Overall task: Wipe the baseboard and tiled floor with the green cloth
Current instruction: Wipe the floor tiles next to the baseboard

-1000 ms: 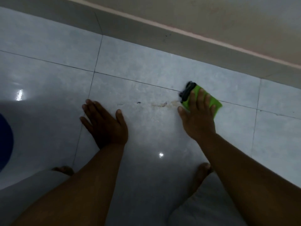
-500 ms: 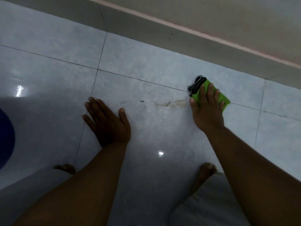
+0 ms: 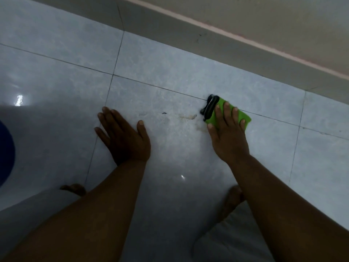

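Note:
My right hand [image 3: 227, 133] presses flat on the green cloth [image 3: 243, 118], which lies on the pale grey tiled floor [image 3: 160, 72] across a grout line. The cloth has a black rolled edge [image 3: 209, 106] on its left side. Just left of the cloth a brownish smear [image 3: 188, 116] and a small dark speck [image 3: 164, 112] mark the tile. My left hand [image 3: 122, 135] rests palm down on the floor, fingers spread, holding nothing. The grey baseboard [image 3: 226, 50] runs diagonally along the wall beyond the cloth, apart from it.
A dark blue round object [image 3: 5, 154] sits at the left edge. My bare feet [image 3: 232, 197] and grey-clothed knees are on the floor below my arms. A beige wall [image 3: 264, 16] with a pink strip rises above the baseboard.
My right hand slid the green cloth away from the smear toward the baseboard, then back left toward the smear. My left hand stayed planted.

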A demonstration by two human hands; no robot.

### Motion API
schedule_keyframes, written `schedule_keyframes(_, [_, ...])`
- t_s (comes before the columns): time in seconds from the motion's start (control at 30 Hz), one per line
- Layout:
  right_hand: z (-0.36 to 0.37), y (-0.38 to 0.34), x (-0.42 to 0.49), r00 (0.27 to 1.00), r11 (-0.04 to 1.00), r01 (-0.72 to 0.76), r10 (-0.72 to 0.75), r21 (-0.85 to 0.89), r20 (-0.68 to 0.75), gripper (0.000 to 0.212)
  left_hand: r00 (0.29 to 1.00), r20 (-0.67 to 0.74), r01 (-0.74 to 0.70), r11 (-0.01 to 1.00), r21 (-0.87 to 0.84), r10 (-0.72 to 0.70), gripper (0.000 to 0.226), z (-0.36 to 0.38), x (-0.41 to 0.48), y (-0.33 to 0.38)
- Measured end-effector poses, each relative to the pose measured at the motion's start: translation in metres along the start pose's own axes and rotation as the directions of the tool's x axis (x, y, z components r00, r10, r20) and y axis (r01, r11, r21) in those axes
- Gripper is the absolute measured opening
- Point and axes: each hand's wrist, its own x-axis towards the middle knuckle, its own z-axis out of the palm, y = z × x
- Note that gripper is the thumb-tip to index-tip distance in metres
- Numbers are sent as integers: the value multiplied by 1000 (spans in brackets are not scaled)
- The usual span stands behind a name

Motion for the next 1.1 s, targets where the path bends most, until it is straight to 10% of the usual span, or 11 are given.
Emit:
schedule_keyframes(0.1, [-4, -29, 26, 999, 998, -53, 53, 28, -1, 63, 1000, -1, 3, 1000, 1, -3, 78, 1, 0, 0])
schedule_keyframes(0.33, [3, -17, 5, 936, 923, 353, -349, -151, 55, 64, 1000, -17, -10, 999, -38, 9, 76, 2, 1, -3])
schedule_keyframes(0.57, [-11, -29, 54, 989, 985, 140, -144, -101, -31, 62, 987, -127, -107, 992, -67, 98, 58, -2, 18, -37])
schedule_keyframes(0.83, [5, -24, 23, 832, 813, 554, -549, -181, 79, 52, 994, -82, -75, 997, -26, 73, 65, -5, 25, -40])
schedule_keyframes(1.1, [10, -105, 67, 909, 917, 389, -397, -88, -127, 55, 994, -81, -72, 997, -15, 71, 64, -6, 27, -39])
